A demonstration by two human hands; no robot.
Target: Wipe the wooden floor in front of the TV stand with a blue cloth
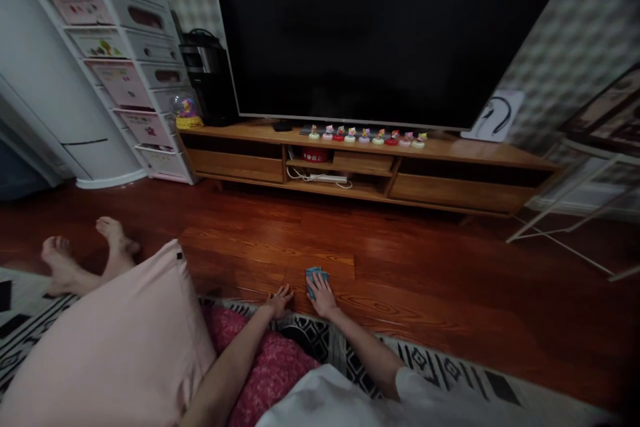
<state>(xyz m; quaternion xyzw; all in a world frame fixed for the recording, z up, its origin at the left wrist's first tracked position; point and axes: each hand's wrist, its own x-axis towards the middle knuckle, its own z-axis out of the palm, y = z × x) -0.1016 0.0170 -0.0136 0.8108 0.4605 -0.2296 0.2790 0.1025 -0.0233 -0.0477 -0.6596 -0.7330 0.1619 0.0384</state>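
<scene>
white shirt | right hand spread flat on blue cloth | left hand splayed on floor

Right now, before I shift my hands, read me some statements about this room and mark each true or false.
1. The right hand rests on a blue cloth. True.
2. The left hand holds the cloth too. False: the left hand is down by the floor, apart from the cloth.
3. Figurines stand in a row before the television. True.
4. The television is lit. False: the television is dark.
5. The big pillow is pink. True.
</scene>
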